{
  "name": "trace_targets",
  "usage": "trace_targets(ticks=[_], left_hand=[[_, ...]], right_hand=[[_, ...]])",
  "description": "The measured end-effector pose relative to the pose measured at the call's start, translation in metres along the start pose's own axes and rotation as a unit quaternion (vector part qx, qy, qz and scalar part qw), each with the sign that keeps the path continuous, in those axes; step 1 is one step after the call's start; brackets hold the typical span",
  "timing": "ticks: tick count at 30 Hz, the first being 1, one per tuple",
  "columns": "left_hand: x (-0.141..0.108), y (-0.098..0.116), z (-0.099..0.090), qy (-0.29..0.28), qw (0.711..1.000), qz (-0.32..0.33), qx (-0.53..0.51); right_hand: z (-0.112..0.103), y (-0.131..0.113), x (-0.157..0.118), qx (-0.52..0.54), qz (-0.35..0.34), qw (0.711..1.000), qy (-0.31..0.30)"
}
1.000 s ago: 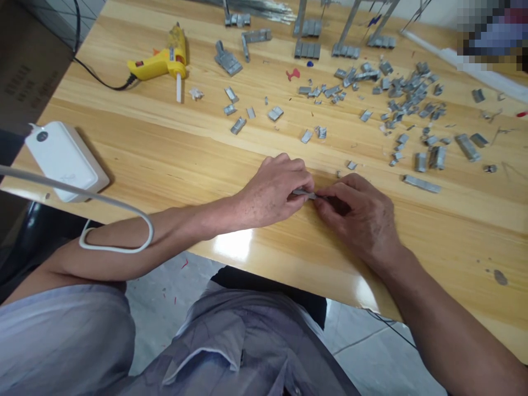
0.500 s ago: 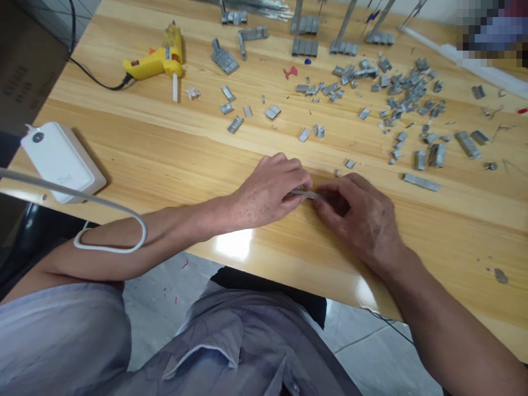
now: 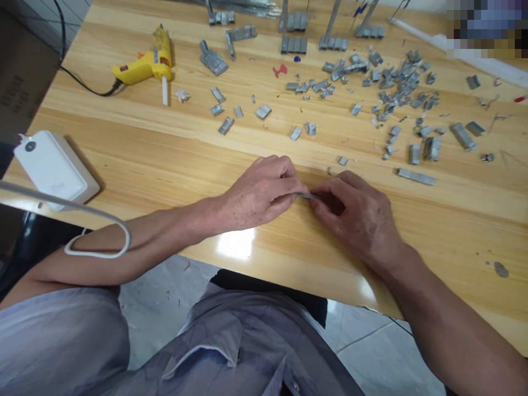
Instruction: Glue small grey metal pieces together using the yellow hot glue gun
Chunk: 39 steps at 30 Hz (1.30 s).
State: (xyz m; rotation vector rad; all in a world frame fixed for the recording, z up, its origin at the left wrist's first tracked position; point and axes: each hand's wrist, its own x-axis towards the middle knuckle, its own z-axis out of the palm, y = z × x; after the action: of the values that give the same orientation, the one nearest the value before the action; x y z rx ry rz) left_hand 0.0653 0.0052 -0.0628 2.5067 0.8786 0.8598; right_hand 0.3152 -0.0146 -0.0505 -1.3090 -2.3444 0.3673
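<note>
The left hand [image 3: 264,192] pinches one end of a thin grey strip [image 3: 307,195] between thumb and fingertips, its other fingers curled; the right hand [image 3: 361,217] pinches the other end the same way, thumb on the near side; the two sets of fingertips are close together, with only a short length of the strip showing between them, just above the near half of the wooden table [image 3: 165,154]; how far the strip runs on inside the hands cannot be told.

Just beyond the right hand lie a small grey piece [image 3: 343,160] and a tiny curled bit [image 3: 329,171]; farther right is a long grey bar [image 3: 416,176], and beyond it a scattered heap of grey metal pieces [image 3: 406,77]; a few small grey blocks [image 3: 226,125] lie beyond the left hand; past them are a red scrap [image 3: 280,70] and, farther off, a blue bit [image 3: 297,59].

At the far left lies a yellow glue gun [image 3: 142,69], a white stick [image 3: 165,91] at its nozzle; nearer on the left sits a white box [image 3: 55,165]; a pale cable [image 3: 99,212] loops across the left forearm.
</note>
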Motion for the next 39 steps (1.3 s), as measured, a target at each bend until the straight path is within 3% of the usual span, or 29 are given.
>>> trace_targets(ticks=[12, 17, 23, 26, 32, 39], left_hand=[[-0.0011, 0.0035, -0.0023, -0.033, 0.996, 0.024, 0.085], [-0.0004, 0.0043, -0.0024, -0.010, 0.996, 0.028, 0.078], [-0.0002, 0.0053, -0.0032, -0.051, 0.995, 0.030, 0.082], [0.0001, 0.0062, -0.0026, -0.044, 0.995, 0.032, 0.082], [0.0017, 0.0072, -0.0030, -0.024, 0.999, -0.001, 0.040], [0.0006, 0.0035, -0.0021, -0.036, 0.995, -0.038, 0.086]], right_hand=[[0.0006, -0.0015, 0.0008, -0.007, 0.004, 1.000, -0.009], [0.0008, -0.0014, 0.0005, -0.003, 0.007, 1.000, -0.005], [0.0005, -0.0025, 0.0011, 0.001, 0.009, 1.000, -0.004], [0.0006, -0.0028, 0.0013, 0.000, 0.013, 1.000, -0.005], [-0.0025, -0.0012, 0.0016, 0.009, 0.013, 1.000, -0.014], [-0.0045, 0.0006, 0.0017, 0.011, 0.013, 1.000, -0.017]])
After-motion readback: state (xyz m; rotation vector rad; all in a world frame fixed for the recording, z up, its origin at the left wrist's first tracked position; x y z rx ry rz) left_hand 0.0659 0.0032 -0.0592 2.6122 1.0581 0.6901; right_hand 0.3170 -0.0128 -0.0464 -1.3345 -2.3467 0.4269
